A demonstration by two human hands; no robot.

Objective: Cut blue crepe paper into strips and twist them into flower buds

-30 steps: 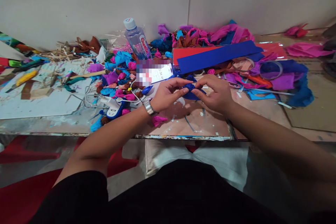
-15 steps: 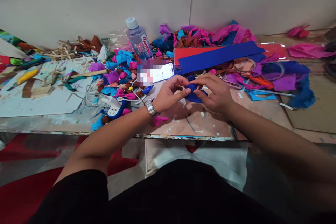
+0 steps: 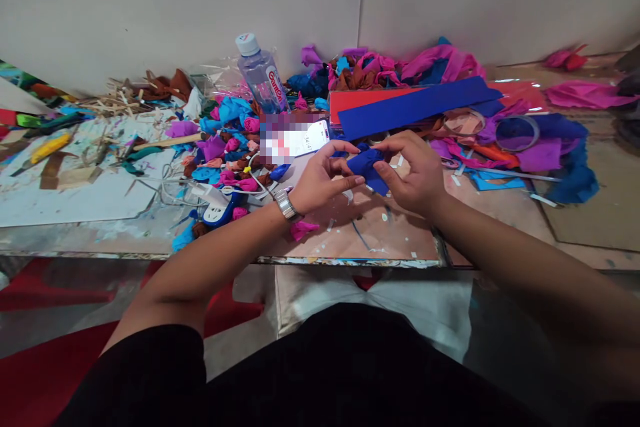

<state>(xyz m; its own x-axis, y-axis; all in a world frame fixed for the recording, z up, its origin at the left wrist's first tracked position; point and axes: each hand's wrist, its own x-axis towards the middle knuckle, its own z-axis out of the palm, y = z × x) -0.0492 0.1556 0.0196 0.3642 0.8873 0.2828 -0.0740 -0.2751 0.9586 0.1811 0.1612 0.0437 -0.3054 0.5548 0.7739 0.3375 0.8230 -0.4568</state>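
Observation:
A small crumpled piece of dark blue crepe paper is held above the front of the table, its lower end hanging as a loose flap. My right hand pinches its upper right side between thumb and fingers. On the other side, my left hand, with a metal watch at the wrist, has its curled fingers against the paper's left edge; the thumb points toward the flap. Behind both hands a long flat strip of blue crepe paper lies across a red sheet.
Left of the hands are a phone, a water bottle, a power strip with cables, and many coloured paper scraps. Pliers and a yellow cutter lie farther left. A tape roll is at right.
The blue paper has been turned and lifted slightly between my fingers, so more of it shows. My left fingers have opened a little, and my right hand has shifted its pinch.

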